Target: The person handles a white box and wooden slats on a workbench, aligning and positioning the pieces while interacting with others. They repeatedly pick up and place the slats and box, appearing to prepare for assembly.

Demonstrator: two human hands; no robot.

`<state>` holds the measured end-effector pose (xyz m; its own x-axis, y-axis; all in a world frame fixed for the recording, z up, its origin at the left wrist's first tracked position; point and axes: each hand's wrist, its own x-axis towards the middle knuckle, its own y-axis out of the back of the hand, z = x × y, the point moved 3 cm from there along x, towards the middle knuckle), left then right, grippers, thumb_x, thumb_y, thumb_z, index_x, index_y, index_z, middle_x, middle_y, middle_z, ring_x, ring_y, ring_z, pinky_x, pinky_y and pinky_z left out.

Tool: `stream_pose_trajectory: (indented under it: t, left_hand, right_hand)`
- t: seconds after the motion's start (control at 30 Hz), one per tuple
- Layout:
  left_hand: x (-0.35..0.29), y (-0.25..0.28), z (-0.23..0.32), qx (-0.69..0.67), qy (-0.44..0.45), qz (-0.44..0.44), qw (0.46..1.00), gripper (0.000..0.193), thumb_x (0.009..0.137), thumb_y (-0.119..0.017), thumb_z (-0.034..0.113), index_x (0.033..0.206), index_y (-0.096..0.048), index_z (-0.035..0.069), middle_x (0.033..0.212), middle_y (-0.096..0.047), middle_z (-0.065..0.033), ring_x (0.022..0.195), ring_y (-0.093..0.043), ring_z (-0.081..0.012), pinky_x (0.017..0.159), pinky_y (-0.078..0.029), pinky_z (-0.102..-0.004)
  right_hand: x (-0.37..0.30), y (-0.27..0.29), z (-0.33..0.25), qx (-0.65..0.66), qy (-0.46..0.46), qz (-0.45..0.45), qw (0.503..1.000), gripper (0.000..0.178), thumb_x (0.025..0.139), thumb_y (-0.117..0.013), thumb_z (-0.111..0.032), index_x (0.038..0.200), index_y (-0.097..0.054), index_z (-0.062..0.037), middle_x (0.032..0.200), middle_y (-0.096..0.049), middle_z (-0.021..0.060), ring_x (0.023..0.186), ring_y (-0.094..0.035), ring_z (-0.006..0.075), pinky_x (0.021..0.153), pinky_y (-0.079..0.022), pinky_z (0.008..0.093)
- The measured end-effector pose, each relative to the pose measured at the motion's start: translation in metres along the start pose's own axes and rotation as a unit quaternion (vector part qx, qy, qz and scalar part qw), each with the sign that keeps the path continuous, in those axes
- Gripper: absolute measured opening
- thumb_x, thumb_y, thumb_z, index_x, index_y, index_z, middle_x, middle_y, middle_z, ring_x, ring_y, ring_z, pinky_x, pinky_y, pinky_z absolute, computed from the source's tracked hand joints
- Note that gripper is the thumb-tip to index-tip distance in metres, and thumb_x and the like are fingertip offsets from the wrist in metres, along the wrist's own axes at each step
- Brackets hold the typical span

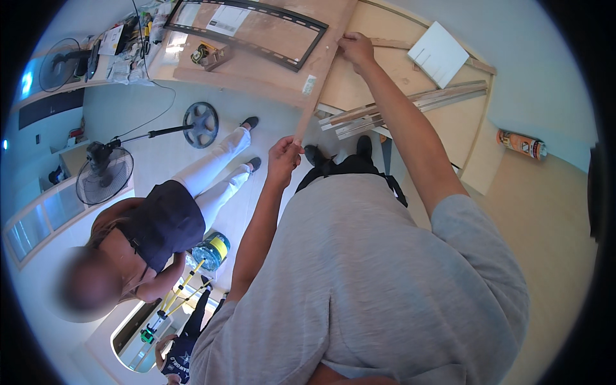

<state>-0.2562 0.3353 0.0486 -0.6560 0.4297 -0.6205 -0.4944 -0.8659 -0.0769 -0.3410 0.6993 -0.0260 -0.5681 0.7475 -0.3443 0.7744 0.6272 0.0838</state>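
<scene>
A narrow, pale wooden strip [307,122] slants along the right edge of a large brown board [276,90]. Its near end is pinched by my left hand [283,160], which is closed and low in front of my body. Farther off, my right hand [357,51] is closed too, its fingertips on the strip at the board's edge. A black slotted metal frame [314,40] lies on the board, with a tape measure [204,54] beside it. Below my right forearm, several long thin wood strips [410,106] rest in a bundle across a light wooden panel [443,122].
A white square sheet [439,54] lies on the panel. At the right stands an orange can [521,144]. To my left are a standing fan [104,173], a person in a dark top [160,218] and a bucket [212,250]. Another person [176,356] is behind, near a yellow tripod [176,295].
</scene>
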Motion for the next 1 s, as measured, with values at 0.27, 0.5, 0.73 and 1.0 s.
stream_pose_trajectory:
  t: [0.27,0.5,0.73,1.0]
  left_hand:
    - [0.001,-0.002,-0.004,-0.008,-0.005,0.001,1.000,0.023,0.098,-0.065,0.022,0.112,-0.061,0.005,0.079,-0.064,-0.0011,0.053,-0.049,-0.0048,0.044,-0.032,-0.0188]
    - [0.001,-0.004,-0.007,-0.014,-0.012,-0.004,1.000,0.024,0.098,-0.066,0.023,0.112,-0.061,0.004,0.079,-0.064,-0.0013,0.052,-0.049,-0.0046,0.043,-0.032,-0.0189]
    - [0.002,-0.004,-0.007,-0.013,-0.014,-0.001,1.000,0.025,0.097,-0.066,0.023,0.112,-0.061,0.004,0.079,-0.065,-0.0018,0.052,-0.050,-0.0048,0.043,-0.032,-0.0190]
    - [0.002,-0.002,-0.007,-0.019,-0.011,-0.006,1.000,0.026,0.097,-0.068,0.024,0.112,-0.061,0.004,0.079,-0.064,-0.0019,0.052,-0.049,-0.0052,0.042,-0.031,-0.0191]
  right_hand:
    - [0.010,0.000,0.007,-0.036,0.019,-0.017,0.999,0.034,0.082,-0.080,-0.017,0.109,-0.070,0.0010,0.096,-0.072,0.0084,0.079,-0.068,0.0160,0.068,-0.055,0.0282]
    - [0.011,0.000,0.009,-0.033,-0.004,0.000,0.999,0.035,0.076,-0.080,-0.019,0.105,-0.073,-0.0004,0.096,-0.075,0.0111,0.086,-0.070,0.0201,0.078,-0.055,0.0319]
    - [0.008,0.000,0.004,-0.037,0.027,-0.012,0.999,0.032,0.083,-0.079,-0.014,0.109,-0.069,0.0017,0.091,-0.070,0.0056,0.073,-0.064,0.0127,0.060,-0.052,0.0261]
    - [0.009,-0.001,0.005,-0.037,0.018,-0.002,0.999,0.029,0.084,-0.078,-0.013,0.108,-0.069,0.0021,0.090,-0.070,0.0058,0.069,-0.063,0.0123,0.057,-0.051,0.0260]
